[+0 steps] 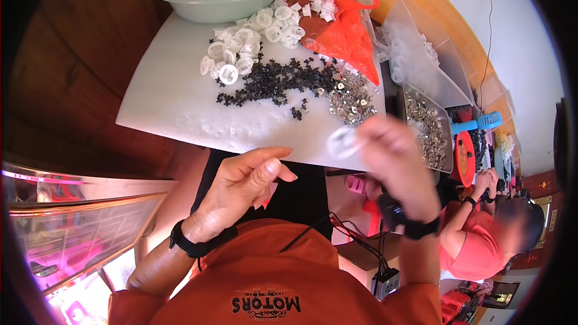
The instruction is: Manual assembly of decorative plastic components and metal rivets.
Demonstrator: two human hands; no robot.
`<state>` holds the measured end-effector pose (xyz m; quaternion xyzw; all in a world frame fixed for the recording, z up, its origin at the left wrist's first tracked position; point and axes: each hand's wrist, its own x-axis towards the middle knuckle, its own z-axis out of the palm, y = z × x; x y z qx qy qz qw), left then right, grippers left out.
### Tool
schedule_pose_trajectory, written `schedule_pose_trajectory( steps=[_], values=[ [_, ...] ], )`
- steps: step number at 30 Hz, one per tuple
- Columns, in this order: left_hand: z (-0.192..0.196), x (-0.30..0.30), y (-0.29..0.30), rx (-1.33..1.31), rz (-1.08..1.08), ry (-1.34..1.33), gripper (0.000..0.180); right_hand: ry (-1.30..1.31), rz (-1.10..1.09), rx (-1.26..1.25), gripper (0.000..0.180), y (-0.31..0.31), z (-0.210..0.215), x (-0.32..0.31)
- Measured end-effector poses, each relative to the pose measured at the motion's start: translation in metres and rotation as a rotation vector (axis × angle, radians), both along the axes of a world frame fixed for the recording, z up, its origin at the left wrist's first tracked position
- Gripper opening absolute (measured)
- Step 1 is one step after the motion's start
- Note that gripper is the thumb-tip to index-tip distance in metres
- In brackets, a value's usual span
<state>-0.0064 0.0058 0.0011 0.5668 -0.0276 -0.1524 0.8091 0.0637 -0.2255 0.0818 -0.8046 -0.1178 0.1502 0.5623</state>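
Note:
My right hand point(394, 150), blurred by motion, is over the near right edge of the white tabletop point(180, 114). Its fingertips grip a round white plastic part point(343, 143), also smeared. To its left, in front of the table edge, my left hand point(244, 180) has its index finger stretched out and its thumb apart from it, with nothing visible between them. Beyond both hands lies a spread of small black parts point(271, 81). A heap of small shiny metal pieces point(352, 99) adjoins it on the right. Several round white plastic parts point(241, 48) are piled behind.
A pale green basin point(223, 9) of white parts stands at the back. Beside it lies a red plastic bag point(337, 36). To the right are a clear bin point(421, 54), a metal tray point(430, 126) of metal pieces and a blue-handled brush point(478, 123). Another person point(481, 235) sits at right.

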Motion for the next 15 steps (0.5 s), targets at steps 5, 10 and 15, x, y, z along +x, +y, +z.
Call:
schedule_pose_trajectory(
  steps=[5, 10, 15],
  values=[
    [-0.006, -0.004, 0.005, -0.029, -0.023, 0.079, 0.051, -0.322, -0.454, -0.188, 0.032, -0.086, 0.064, 0.071],
    [-0.014, -0.001, 0.003, -0.199, 0.065, 0.144, 0.047, -0.463, -0.366, -0.381, 0.051, -0.068, 0.05, 0.07],
    [-0.014, 0.0, 0.006, -0.194, 0.053, 0.173, 0.043, -0.434, -0.053, -0.489, 0.04, -0.004, 0.014, 0.075]
  ],
)
